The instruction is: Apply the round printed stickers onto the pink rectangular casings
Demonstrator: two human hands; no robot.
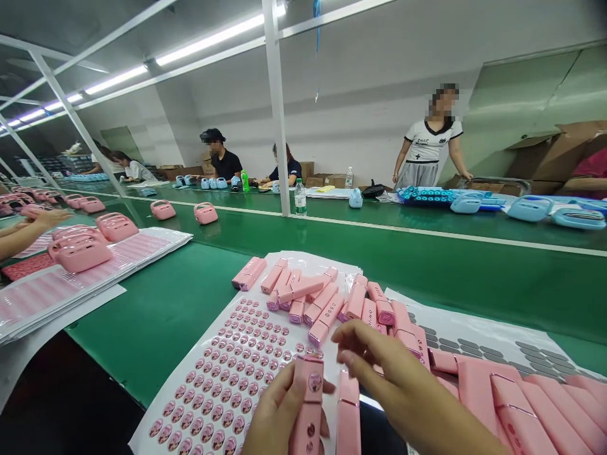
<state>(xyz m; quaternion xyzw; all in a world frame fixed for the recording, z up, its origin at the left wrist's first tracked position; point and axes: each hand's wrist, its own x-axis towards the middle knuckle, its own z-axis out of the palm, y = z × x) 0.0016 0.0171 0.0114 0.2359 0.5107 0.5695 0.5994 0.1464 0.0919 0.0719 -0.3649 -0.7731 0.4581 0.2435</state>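
Note:
My left hand [275, 414] grips a pink rectangular bar [309, 404] that carries a small round sticker near its upper end. My right hand [386, 373] hovers just right of that bar, fingers pinched together near its top; whether a sticker is between them is unclear. Below the hands lies a white sheet of round pink stickers [222, 379]. A loose heap of pink bars [317, 297] rests beyond it. More pink bars [521, 404] are lined up at the right.
A grey-dot sticker sheet [478, 344] lies right of the heap. Pink handled cases [78, 249] sit on striped sheets at left, beside another person's arm [28, 227]. The green conveyor belt [379, 253] runs across, with blue cases [528, 208], bottles and several workers beyond.

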